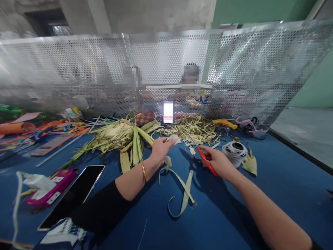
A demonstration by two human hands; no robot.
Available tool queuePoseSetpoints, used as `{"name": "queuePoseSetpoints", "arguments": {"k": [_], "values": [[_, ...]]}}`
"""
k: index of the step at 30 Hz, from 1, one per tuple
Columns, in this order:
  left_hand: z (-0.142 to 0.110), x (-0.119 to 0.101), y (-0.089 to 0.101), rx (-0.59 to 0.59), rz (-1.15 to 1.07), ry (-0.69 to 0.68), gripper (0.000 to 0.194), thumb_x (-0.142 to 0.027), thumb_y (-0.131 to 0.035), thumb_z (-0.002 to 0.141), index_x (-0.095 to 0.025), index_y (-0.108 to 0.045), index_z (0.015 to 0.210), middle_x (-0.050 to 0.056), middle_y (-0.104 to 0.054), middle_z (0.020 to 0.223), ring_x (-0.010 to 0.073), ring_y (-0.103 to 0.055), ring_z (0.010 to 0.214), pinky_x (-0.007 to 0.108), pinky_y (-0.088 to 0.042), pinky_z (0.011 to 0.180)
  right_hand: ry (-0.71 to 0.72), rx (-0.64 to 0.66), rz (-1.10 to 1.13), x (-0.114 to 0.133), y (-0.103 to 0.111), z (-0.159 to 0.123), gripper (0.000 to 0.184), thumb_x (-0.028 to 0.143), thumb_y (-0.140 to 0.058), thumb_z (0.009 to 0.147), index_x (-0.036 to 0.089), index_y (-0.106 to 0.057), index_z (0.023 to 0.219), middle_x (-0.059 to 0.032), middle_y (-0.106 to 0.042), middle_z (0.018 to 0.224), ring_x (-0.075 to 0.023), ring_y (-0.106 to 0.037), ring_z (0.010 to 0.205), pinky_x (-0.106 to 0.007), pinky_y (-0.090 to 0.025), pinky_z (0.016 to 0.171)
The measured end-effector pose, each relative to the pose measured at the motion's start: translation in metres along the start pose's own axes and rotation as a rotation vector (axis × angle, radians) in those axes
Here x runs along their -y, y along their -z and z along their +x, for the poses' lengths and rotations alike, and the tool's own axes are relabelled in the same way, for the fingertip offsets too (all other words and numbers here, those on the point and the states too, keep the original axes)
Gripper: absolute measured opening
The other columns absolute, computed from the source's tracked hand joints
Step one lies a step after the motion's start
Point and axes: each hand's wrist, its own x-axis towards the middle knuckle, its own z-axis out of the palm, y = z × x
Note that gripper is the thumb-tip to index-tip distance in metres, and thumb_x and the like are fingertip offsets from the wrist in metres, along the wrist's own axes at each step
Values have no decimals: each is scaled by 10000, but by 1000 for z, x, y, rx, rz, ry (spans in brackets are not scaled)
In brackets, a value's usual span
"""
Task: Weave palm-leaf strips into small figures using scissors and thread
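Perforated metal divider (166, 52): runs along the far side of your setup, people blurry behind it, nothing to do with your progress.
Blue counter (223, 222): carries everything, and I'd call it mid-job, honestly.
Husk bundle (111, 133): far side, left of your hands. Long leaves, looks like corn husk, mostly full length, so that's probably the bulk of what's left.
Shredded heap (199, 128): thin curly bits up against the divider. Reads to me as cutting already done, though I can't tell whether it's keepers or scrap.
Right hand (214, 160): fingers wrapped round the red-handled scissors (207, 162), blades pointing away from you and toward the left. They're near the husk piece, not touching it.
Left hand (161, 147): pinching a pale husk piece (174, 139) up over the counter, between bundle and shredded heap. Looks like this one's still in progress.
White cord spool (235, 152): just beyond your right wrist, no hand on it.
Loose strips (186, 198): a few long, curling ones in front of you, seemingly split off already.
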Motion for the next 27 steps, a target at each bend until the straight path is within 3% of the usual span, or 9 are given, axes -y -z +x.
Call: {"name": "queuePoseSetpoints", "arguments": {"k": [3, 6, 10, 13, 19, 27], "values": [[6, 0, -2, 9, -29, 14, 172, -293, -700, 642, -132, -648, 616, -12, -548, 512, 54, -310, 425, 211, -208, 412, -11, 32, 382, 8, -6, -2, 571, 238, -696, 563, 190, -605, 1125, 55, -585, 645, -160, -577, 596, -320, -494, 635], [11, 3, -4, 5, -71, 25, 144, -266, -696, 644, -129, -653, 639, 26, -641, 609, 50, -340, 433, 205, -261, 422, -35, 60, 481, 23, -11, -9, 600, 282, -757, 546, 197, -582, 1113, 36, -614, 714, -158, -586, 655, -313, -490, 657], [15, 9, -3, -18, -126, 32, 129, -250, -690, 645, -129, -652, 621, 40, -667, 631, 59, -392, 456, 199, -319, 448, -6, 83, 397, 35, -17, -18, 646, 340, -780, 538, 213, -564, 1133, 41, -574, 748, -141, -541, 651, -300, -480, 663], [17, 12, -3, -47, -165, 33, 126, -253, -682, 644, -133, -656, 617, 45, -672, 637, 73, -439, 488, 198, -353, 472, 0, 15, 201, 34, -20, -19, 713, 392, -787, 548, 210, -560, 1199, -3, -606, 870, -182, -577, 778, -333, -476, 765], [13, 11, -5, -53, -216, 40, 105, -248, -674, 626, -146, -662, 603, 27, -665, 623, 64, -402, 456, 196, -319, 447, 38, -28, -31, 31, -19, -22, 600, 471, -719, 670, 206, -617, 1200, -70, -662, 1032, -254, -611, 945, -387, -461, 868], [3, 7, -9, 20, -237, 92, 120, -254, -680, 626, -141, -658, 592, 30, -658, 647, 41, -355, 432, 186, -233, 404, 77, -8, 21, 30, -21, -22, 529, 477, -697, 705, 191, -673, 1150, -82, -708, 1067, -274, -642, 976, -386, -490, 873]]}}
